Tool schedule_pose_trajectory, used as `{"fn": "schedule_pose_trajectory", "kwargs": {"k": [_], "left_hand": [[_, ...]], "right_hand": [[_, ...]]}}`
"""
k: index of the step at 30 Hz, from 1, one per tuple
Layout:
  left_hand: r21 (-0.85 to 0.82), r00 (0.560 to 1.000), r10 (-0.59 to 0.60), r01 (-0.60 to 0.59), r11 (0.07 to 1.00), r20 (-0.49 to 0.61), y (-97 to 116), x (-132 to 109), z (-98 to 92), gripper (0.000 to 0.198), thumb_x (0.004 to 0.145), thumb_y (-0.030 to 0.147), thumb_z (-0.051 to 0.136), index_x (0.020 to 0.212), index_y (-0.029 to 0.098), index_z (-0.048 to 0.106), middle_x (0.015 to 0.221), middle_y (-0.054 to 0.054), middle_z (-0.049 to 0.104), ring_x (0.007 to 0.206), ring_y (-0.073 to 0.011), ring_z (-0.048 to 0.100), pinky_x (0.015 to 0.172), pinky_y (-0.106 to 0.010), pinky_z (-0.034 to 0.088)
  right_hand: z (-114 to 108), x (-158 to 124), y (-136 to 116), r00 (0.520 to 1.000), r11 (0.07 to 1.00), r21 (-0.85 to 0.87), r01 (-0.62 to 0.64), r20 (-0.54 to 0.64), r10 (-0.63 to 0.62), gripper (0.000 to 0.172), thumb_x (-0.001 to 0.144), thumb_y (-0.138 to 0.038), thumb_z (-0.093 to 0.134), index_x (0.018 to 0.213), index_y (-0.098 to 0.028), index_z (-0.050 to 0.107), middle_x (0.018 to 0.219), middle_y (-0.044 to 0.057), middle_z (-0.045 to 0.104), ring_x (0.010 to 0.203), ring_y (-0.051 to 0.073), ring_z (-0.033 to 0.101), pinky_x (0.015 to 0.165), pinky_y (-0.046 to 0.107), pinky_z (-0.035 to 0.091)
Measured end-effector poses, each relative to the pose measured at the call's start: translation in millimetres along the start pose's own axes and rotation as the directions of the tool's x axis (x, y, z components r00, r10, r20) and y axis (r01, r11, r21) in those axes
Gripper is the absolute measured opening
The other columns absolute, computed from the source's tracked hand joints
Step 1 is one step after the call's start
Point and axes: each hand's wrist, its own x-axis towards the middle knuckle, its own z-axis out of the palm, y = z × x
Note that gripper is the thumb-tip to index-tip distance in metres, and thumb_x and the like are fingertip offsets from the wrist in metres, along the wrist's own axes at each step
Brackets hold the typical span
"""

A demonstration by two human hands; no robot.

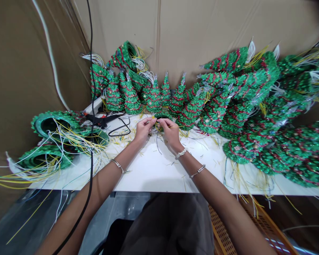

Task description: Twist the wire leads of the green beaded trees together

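Note:
Both hands meet over the middle of the white table [159,166], in front of a row of small green Christmas trees. My left hand [144,128] pinches the end of a thin yellow wire [153,117]. Close beside it, my right hand [170,130] is closed in a pinch on a thin dark wire [158,140], part of which hangs down toward the tabletop. A green tinsel tree [163,115] lies right behind the fingers, its open base mostly hidden by them. Where the wires meet is too small to make out.
Decorated trees [244,117] with wire bundles are heaped on the right. More hollow trees [46,124] with trailing wires lie on the left, near a black glue gun [102,119]. A black cable [91,141] hangs across the left side. Wire clippings litter the table.

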Motion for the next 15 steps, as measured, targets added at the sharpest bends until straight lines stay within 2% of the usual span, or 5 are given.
{"fn": "schedule_pose_trajectory", "kwargs": {"k": [3, 5, 8, 10, 15], "left_hand": [[-0.006, 1.0, -0.005, 0.005, 1.0, -0.005, -0.2, -0.7, 0.5, 0.037, 0.062, 0.045, 0.089, 0.078, 0.015, 0.074, 0.05, 0.006, 0.047, 0.045, -0.0051, 0.031, 0.043, -0.022, 0.021], [-0.004, 1.0, -0.004, 0.004, 1.0, 0.003, -0.6, -1.1, 0.3, 0.038, 0.063, 0.046, 0.089, 0.078, 0.015, 0.073, 0.048, 0.006, 0.044, 0.045, -0.0052, 0.031, 0.042, -0.022, 0.021], [-0.004, 1.0, 0.008, -0.008, 1.0, 0.016, -1.3, -1.5, -0.1, 0.04, 0.063, 0.048, 0.089, 0.078, 0.014, 0.072, 0.048, 0.007, 0.043, 0.044, -0.0051, 0.031, 0.042, -0.022, 0.022], [-0.005, 1.0, 0.013, -0.013, 1.0, 0.014, -1.4, -1.7, 0.2, 0.041, 0.063, 0.049, 0.089, 0.079, 0.015, 0.072, 0.047, 0.007, 0.043, 0.044, -0.0051, 0.032, 0.042, -0.022, 0.022], [-0.009, 1.0, -0.001, 0.001, 1.0, -0.006, -1.2, -1.5, 1.7, 0.041, 0.061, 0.048, 0.09, 0.078, 0.015, 0.072, 0.048, 0.006, 0.044, 0.045, -0.0055, 0.032, 0.042, -0.022, 0.02]], "right_hand": [[-3.1, 2.6, -4.9, 0.996, 0.999, -0.027, 0.046, -0.069, -0.048, 0.021, 0.086, -0.04, 0.068, 0.087, -0.02, 0.075, 0.086, 0.004, 0.07, 0.085, 0.018, 0.062, 0.08, 0.031, 0.049], [-4.0, 3.6, -6.5, 0.997, 1.0, -0.009, 0.023, -0.069, -0.024, 0.019, 0.085, -0.037, 0.068, 0.093, -0.02, 0.074, 0.075, 0.001, 0.066, 0.072, 0.016, 0.058, 0.071, 0.03, 0.047], [-3.1, 3.6, -6.1, 0.999, 1.0, 0.018, -0.011, -0.049, 0.012, 0.021, 0.086, -0.035, 0.067, 0.1, -0.021, 0.07, 0.057, -0.005, 0.053, 0.056, 0.014, 0.048, 0.059, 0.028, 0.04], [-1.7, 2.9, -4.8, 0.999, 1.0, 0.001, -0.006, -0.042, 0.006, 0.018, 0.086, -0.036, 0.066, 0.096, -0.021, 0.068, 0.055, -0.006, 0.048, 0.055, 0.013, 0.045, 0.056, 0.027, 0.037], [1.9, 0.8, -0.1, 1.0, 0.999, -0.05, 0.017, -0.007, -0.017, 0.017, 0.088, -0.039, 0.064, 0.088, -0.022, 0.066, 0.058, -0.005, 0.046, 0.057, 0.013, 0.042, 0.056, 0.027, 0.033]]}}
